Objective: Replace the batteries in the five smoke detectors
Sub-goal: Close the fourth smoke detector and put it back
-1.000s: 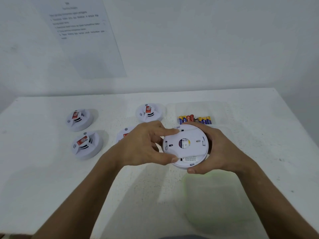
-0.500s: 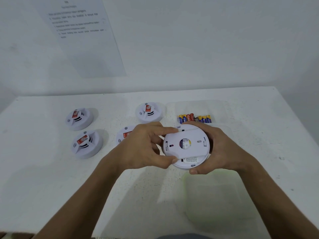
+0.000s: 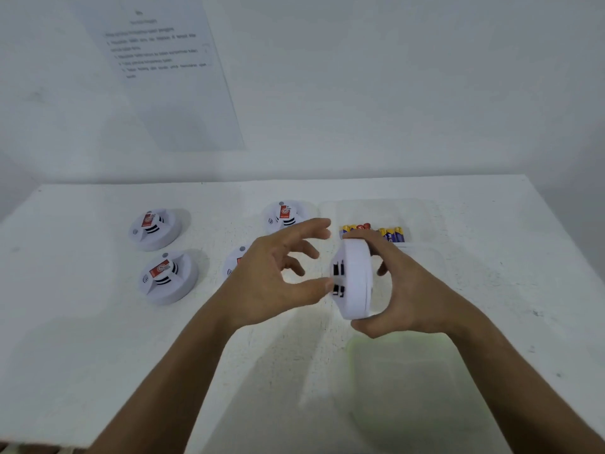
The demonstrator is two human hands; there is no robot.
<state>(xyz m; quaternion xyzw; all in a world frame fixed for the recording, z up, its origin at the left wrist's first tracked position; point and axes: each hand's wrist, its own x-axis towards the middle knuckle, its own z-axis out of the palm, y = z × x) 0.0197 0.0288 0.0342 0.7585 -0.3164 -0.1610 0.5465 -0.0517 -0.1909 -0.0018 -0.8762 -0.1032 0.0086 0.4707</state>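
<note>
My right hand grips a white round smoke detector by its rim, held on edge above the table with its vented front turned left. My left hand is just left of it, fingers spread and blurred, the thumb tip touching the detector's front by the black vents. Three more detectors lie face up on the table: far left, near left and at the back. Another detector is mostly hidden behind my left hand. Several batteries lie behind the held detector.
The batteries sit in a clear tray at the back right. A clear green-tinted container stands near the front edge under my right forearm. A printed sheet hangs on the wall. The white table ends close on the right.
The detector has turned from back-facing-me to standing on edge in my right hand. My left hand has let go of its rim and spread its fingers.
</note>
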